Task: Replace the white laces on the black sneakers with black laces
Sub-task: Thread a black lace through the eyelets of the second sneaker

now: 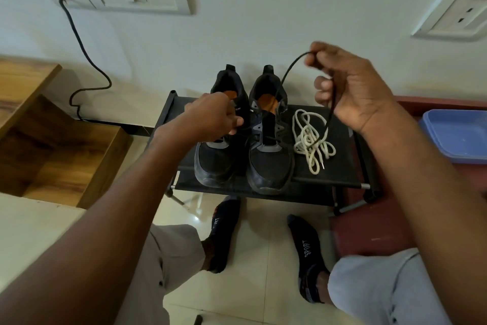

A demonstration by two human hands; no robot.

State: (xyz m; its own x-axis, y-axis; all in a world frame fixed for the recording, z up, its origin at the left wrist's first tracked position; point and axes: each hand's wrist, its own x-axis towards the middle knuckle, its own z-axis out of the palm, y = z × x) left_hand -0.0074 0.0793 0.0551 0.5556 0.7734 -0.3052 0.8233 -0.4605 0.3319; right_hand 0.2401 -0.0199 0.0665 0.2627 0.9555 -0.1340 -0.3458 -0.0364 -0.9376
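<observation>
The left hand (213, 113) hides the left sneaker (220, 137) tongue & eyelets; its fingertips maybe pinch sth, too hidden to tell.

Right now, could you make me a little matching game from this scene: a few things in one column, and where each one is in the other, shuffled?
Things:
1. white laces
2. black lace
3. blue tub
4. black sneakers

Places:
A. on the red surface at the far right
B. side by side on the black rack, toes toward the person
C. heaped on the rack, to the right of the sneakers
D. held up by the right hand

Pairs: 1-C, 2-D, 3-A, 4-B
</observation>
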